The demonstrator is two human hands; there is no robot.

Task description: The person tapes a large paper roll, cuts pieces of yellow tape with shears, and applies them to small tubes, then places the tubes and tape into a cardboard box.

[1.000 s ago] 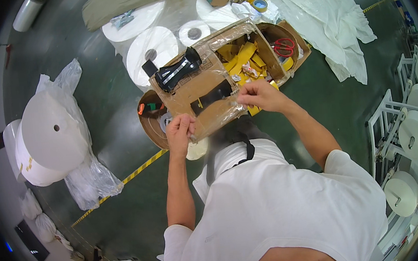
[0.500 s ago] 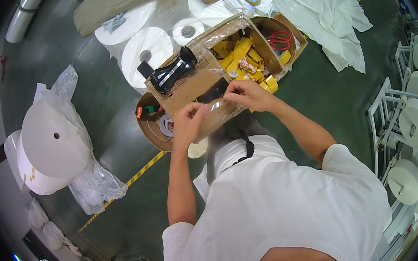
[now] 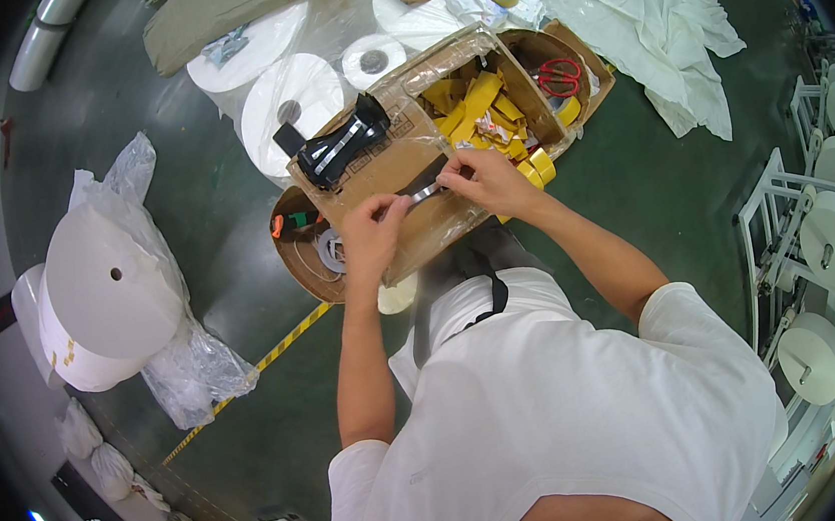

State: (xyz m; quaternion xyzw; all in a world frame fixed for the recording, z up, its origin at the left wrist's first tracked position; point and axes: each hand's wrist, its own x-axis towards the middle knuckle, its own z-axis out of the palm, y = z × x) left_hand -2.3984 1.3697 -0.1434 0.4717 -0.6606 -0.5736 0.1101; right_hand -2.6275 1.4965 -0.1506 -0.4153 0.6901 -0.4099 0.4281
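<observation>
A short, shiny strip that looks like clear tape point(image 3: 423, 195) stretches between my two hands, just above a cardboard box top point(image 3: 424, 222). My left hand point(image 3: 373, 237) pinches its left end, my right hand point(image 3: 487, 183) its right end. Under the strip a dark patch shows on the cardboard, partly covered by my fingers. Beyond my left hand, a black tape dispenser point(image 3: 344, 142) lies on the same box. Crumpled yellow tape pieces point(image 3: 486, 111) fill the open compartment beyond my right hand, with a yellow tape roll point(image 3: 535, 168) at its near corner.
Red-handled scissors point(image 3: 558, 77) sit in the right side bin; a grey-white tape roll point(image 3: 332, 252) is in the left one. Large white rolls point(image 3: 292, 102) stand behind the box. Another big roll point(image 3: 109, 275) with plastic wrap is at left, white machine frames point(image 3: 770, 216) at right.
Both hands have risen slightly, the right one also shifting a little left. The strip between them now looks narrower and tilted, where before it showed as a wider clear sheet.
</observation>
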